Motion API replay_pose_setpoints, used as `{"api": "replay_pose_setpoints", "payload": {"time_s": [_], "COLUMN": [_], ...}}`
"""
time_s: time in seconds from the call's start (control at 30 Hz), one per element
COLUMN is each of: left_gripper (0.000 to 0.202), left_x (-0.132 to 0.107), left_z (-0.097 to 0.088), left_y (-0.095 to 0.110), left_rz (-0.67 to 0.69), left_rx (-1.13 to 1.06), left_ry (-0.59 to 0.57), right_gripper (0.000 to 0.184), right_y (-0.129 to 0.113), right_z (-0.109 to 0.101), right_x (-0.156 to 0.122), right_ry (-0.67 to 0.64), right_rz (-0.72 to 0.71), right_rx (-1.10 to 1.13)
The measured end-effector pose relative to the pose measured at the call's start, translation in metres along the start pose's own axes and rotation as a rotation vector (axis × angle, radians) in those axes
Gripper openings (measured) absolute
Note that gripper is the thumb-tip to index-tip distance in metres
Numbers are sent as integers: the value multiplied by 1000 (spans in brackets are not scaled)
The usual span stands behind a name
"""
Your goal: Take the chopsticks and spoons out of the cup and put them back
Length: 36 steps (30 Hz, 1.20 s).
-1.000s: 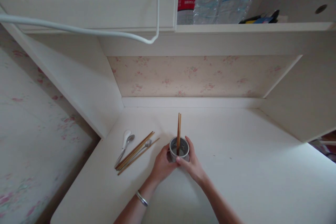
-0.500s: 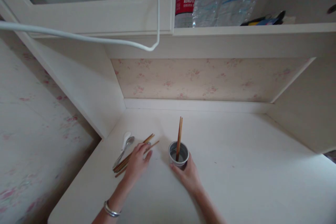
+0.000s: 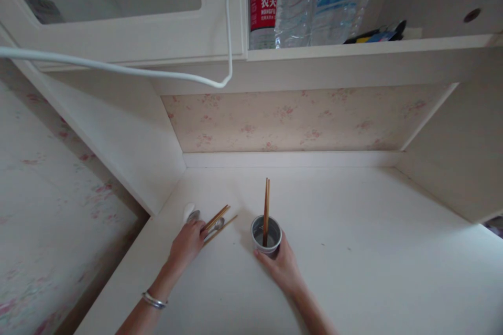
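My right hand [image 3: 285,267] is wrapped around the side of a grey metal cup [image 3: 255,241] standing on the white tabletop. A pair of brown wooden chopsticks [image 3: 266,204] stands upright inside the cup. My left hand [image 3: 189,242], with a silver bangle on the wrist, lies over a small pile of utensils, its fingers bent and held together. Chopsticks [image 3: 216,218] and a metal spoon [image 3: 220,223] stick out to its right. Beyond its knuckles show another metal spoon [image 3: 194,215] and a white spoon [image 3: 188,211]. What the fingers grip is hidden underneath.
A white cable [image 3: 157,74] hangs across the upper left. Plastic water bottles [image 3: 296,10] stand on the shelf [image 3: 353,48] above the tabletop [image 3: 353,282]. White side panels [image 3: 118,131] and a floral back wall [image 3: 291,120] bound the space.
My left hand has shifted left across the utensils and its fingers have drawn together, uncovering the metal spoon on its right. My right hand stays on the cup. The view has moved slightly.
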<state>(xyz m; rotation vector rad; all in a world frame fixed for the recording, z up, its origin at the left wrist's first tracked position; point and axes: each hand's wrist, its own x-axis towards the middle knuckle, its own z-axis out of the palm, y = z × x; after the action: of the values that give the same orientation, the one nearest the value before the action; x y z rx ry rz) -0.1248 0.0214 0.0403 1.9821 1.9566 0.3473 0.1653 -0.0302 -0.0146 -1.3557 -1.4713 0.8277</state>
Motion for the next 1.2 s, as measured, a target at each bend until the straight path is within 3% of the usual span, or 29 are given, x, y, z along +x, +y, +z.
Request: {"api": "replay_pose_setpoints", "payload": {"time_s": [0.13, 0.27, 0.47, 0.6, 0.8, 1.0, 1.2], "left_gripper": [25, 25, 29, 39, 42, 36, 34], "left_x": [7, 14, 19, 14, 0, 2, 11], "left_z": [4, 7, -6, -32, -65, -53, -30], "left_y": [-8, -16, -12, 21, 98, 146, 161], "left_rz": [39, -10, -25, 10, 120, 250, 265], "left_rx": [-15, -70, -170, -453, -865, -993, -980], "left_ry": [-26, -77, -2, 106, 179, 155, 109], "right_gripper": [77, 77, 76, 77, 77, 78, 78], "right_y": [-1, -2, -1, -1, -1, -1, -3], "right_z": [-1, -1, -1, -2, -2, -2, -2], "right_x": [0, -1, -1, 0, 0, 0, 0], "right_ry": [12, 3, -7, 1, -4, 5, 10], "right_rz": [2, -19, -4, 0, -1, -11, -23], "right_rx": [-11, -21, -23, -7, -23, -23, -9]}}
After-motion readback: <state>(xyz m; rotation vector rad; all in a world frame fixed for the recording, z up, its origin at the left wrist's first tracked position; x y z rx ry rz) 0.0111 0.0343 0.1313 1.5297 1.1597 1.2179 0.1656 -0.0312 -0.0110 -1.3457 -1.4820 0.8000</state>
